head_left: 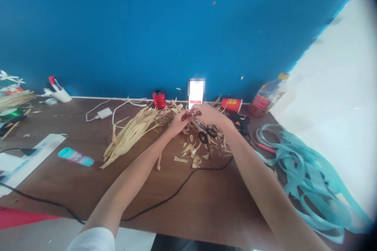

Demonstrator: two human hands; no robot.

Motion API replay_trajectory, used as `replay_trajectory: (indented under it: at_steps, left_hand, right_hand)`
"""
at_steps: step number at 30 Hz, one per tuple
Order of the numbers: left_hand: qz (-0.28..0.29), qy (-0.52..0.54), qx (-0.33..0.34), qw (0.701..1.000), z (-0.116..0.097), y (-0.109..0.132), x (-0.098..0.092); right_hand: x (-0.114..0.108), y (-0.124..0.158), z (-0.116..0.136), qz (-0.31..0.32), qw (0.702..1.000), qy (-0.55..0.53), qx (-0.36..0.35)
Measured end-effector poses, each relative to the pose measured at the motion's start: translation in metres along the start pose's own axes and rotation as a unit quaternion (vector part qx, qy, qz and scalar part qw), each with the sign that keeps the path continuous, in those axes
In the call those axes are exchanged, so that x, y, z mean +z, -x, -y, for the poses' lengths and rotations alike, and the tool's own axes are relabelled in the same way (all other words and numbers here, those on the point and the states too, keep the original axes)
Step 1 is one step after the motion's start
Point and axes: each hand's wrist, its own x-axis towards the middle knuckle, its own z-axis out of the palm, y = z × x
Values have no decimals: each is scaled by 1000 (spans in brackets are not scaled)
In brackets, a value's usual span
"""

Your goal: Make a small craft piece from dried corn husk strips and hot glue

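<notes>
My left hand (179, 122) and my right hand (207, 114) meet at the middle of the wooden table (194, 204), fingertips pinching a small pale strip of dried husk (192, 114). The strip is partly hidden by my fingers. To the left of my hands lies a heap of long dried husk strips (132, 133). Black-handled scissors (207, 135) lie just below my right hand among scattered husk scraps (191, 151).
Behind my hands stand a phone (196, 93), a red spool (159, 99), a red paper cup (231, 105) and a plastic bottle (266, 95). A black glue gun (240, 122) sits at the right, beside tangled teal ribbon (303, 172). A black cable (176, 192) crosses the table.
</notes>
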Motion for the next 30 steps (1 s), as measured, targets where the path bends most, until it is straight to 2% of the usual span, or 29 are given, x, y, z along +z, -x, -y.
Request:
replay_trajectory:
  at_steps: [4,7,12,16,21,24,30]
  left_hand:
    - [10,-17,-7,1000,-2,2,1]
    - [-18,-27,1,999,-3,2,2]
    - [-54,-47,28,997,-1,1,2]
    - [-49,-66,37,996,1,1,3]
    - [-69,-111,59,990,-3,4,4]
    - [-61,-150,54,985,-4,5,4]
    - [-72,-118,15,990,-3,6,5]
  right_hand:
    - [-3,0,-3,-34,999,2,13]
    - [-3,-1,-6,-59,998,-14,21]
    - [6,-6,-9,-58,997,-48,16]
    - [10,-8,-7,-73,997,-3,35]
    - [7,-6,-7,-36,996,47,64]
    - [7,-6,-7,-26,994,76,71]
    - [11,-6,-7,-20,994,78,74]
